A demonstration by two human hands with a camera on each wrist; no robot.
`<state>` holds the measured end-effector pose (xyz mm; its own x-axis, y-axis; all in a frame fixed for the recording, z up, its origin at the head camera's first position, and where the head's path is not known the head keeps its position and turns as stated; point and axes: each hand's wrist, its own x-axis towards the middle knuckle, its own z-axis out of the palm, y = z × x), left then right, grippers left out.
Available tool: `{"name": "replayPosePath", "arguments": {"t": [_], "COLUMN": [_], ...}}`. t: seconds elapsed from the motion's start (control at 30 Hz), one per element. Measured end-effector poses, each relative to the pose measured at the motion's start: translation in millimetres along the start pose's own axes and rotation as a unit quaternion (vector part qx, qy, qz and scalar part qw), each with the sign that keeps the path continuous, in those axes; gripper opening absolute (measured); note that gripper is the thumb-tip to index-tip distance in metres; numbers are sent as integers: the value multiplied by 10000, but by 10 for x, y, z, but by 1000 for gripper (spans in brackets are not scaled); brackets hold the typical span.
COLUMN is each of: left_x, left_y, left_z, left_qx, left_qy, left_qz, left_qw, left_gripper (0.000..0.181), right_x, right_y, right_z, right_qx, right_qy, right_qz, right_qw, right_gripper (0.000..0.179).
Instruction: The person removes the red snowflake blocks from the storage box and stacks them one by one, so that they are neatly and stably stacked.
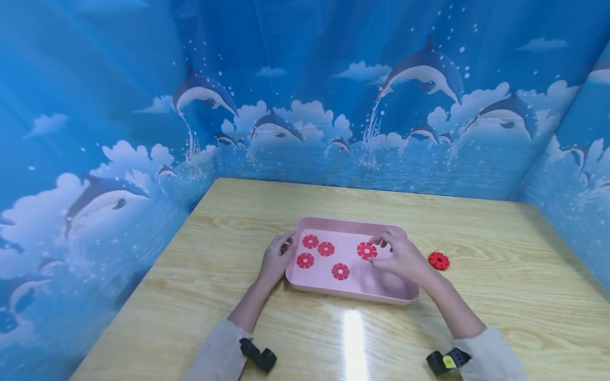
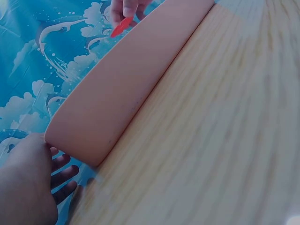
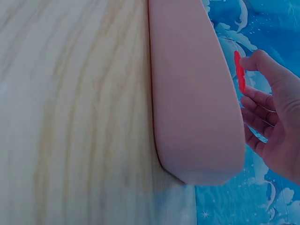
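Observation:
My right hand (image 1: 397,258) is over the right half of a pink tray (image 1: 352,225). Between thumb and fingertip it pinches a red interlocking disc (image 1: 366,251), which shows edge-on above the rim in the right wrist view (image 3: 239,71). Several more red notched discs (image 1: 340,271) lie spread on the tray floor, most towards its left end. My left hand (image 1: 277,258) rests against the tray's left end, its fingertips at the rim. In the left wrist view, that hand's lower fingers (image 2: 63,177) stretch loosely beside the outer wall.
Another red disc or small stack (image 1: 439,260) lies on the wooden table (image 1: 505,264), right of the tray. A blue dolphin-print curtain (image 1: 305,106) hangs behind the table and along its sides. Each wrist carries a black strapped camera (image 1: 258,355).

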<state>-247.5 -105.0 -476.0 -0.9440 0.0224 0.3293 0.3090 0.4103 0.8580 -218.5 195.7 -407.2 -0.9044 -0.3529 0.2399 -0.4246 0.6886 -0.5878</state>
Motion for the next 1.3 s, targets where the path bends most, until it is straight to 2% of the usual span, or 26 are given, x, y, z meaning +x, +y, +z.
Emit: {"name": "replayPosePath", "arguments": {"t": [0.23, 0.8, 1.03, 1.3], "left_x": [7, 19, 12, 1], "left_y": [0, -1, -7, 7], "left_z": [2, -6, -5, -7], "left_qx": [-56, -32, -32, -63], "left_qy": [-11, -8, -16, -80], "left_qz": [-31, -3, 33, -65], "left_qw": [10000, 10000, 10000, 9999], "left_gripper": [34, 35, 34, 35], "right_x": [-88, -365, -455, -564], "right_y": [115, 414, 548, 692], "right_z": [-156, -572, -681, -730], "right_qx": [-301, -487, -612, -611], "right_qy": [200, 678, 793, 908], "right_qz": [28, 199, 413, 529], "right_qw": [9993, 9963, 9941, 9926], "right_gripper": [36, 38, 37, 37]}}
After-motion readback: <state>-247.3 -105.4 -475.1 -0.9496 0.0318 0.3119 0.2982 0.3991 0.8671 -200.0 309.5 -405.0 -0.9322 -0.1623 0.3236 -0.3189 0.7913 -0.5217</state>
